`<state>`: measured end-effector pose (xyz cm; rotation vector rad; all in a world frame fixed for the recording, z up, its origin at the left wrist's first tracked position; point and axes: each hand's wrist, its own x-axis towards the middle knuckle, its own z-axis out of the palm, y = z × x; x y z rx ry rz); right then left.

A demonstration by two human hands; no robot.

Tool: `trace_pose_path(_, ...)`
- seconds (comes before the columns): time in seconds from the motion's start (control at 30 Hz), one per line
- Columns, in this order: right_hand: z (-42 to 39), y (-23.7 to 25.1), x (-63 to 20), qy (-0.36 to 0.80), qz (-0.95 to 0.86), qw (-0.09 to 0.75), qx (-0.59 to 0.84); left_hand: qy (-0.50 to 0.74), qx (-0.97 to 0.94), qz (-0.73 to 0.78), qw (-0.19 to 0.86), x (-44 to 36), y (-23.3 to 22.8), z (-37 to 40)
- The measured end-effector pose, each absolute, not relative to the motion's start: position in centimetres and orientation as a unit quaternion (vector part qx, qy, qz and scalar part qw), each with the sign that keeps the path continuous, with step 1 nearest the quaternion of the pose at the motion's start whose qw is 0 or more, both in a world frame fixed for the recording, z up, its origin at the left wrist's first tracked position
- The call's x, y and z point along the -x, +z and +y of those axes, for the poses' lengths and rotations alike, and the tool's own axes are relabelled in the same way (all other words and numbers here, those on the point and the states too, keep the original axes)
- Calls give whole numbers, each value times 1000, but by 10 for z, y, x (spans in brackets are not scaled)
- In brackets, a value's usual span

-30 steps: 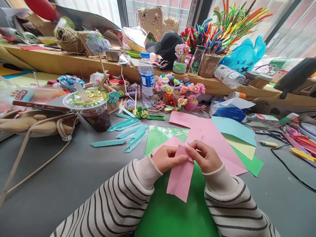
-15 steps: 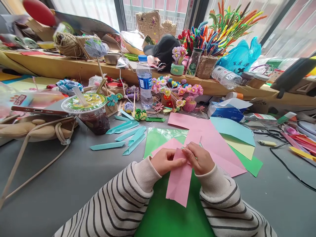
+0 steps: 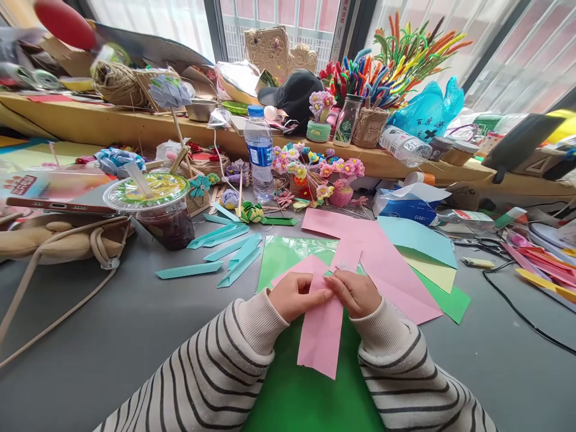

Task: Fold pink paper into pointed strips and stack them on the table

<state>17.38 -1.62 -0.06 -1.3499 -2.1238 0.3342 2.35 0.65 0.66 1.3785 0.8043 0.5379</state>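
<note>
Pink paper strip [image 3: 320, 330]: top end pinched by left hand [image 3: 294, 296] and right hand [image 3: 357, 293], first fold starting; teal folded strips [image 3: 225, 249] lie finished, pink sheets [image 3: 382, 264] unused.

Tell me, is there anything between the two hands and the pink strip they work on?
Nothing visible. The left hand and right hand both pinch the top end of the pink strip directly, above the green sheet.

the blue plastic bag [image 3: 427, 111] is showing dark chinese characters and a cross mark — too blurred to read; other labels are staying illegible.
</note>
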Motion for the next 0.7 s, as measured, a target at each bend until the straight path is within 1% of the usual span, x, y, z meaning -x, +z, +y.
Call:
trace_pose_path(0.13, -16, -2, -174, 181, -757, 317, 542, 253, -599, 360, 669, -23, 6, 8)
trace_pose_path(0.27, -17, 6, -177, 283, -727, 333, 530, 279, -573, 348, 687, -22, 7, 8)
trace_pose_path(0.33, -17, 7, -178, 299, -731, 331, 516, 283, -567, 350, 690, -22, 7, 9)
trace_pose_path(0.4, -16, 6, -178, 276, -750, 316, 512, 286, -567, 356, 686, -22, 6, 9)
trace_pose_path(0.57, -17, -2, -177, 167, -771, 283, 546, 285, -578, 372, 668, -23, 5, 10)
trace_pose_path(0.7, -17, -2, -178, 178, -765, 298, 543, 268, -585, 374, 668, -22, 8, 10)
